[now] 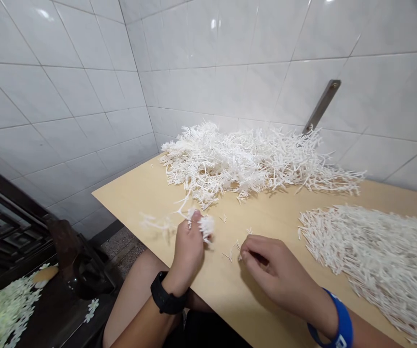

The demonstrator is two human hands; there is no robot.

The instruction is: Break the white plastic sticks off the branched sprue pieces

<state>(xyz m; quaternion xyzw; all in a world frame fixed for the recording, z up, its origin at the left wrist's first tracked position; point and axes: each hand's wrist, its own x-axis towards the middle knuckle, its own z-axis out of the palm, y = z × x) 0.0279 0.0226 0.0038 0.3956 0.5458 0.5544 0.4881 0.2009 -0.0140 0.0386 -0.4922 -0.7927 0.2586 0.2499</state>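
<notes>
My left hand is closed round a bunch of white plastic sprigs, near the table's front left edge. Thin branches stick out to its left, blurred. My right hand has its thumb and fingertips pinched together low over the table, beside a few loose white sprigs. Whether anything is between those fingertips is too small to tell. Behind both hands lies a large tangled heap of white branching pieces.
A flatter pile of white strands covers the right side of the wooden table. Tiled walls stand behind and left, with a metal bracket. Pale green flowers lie on a dark wooden seat at lower left.
</notes>
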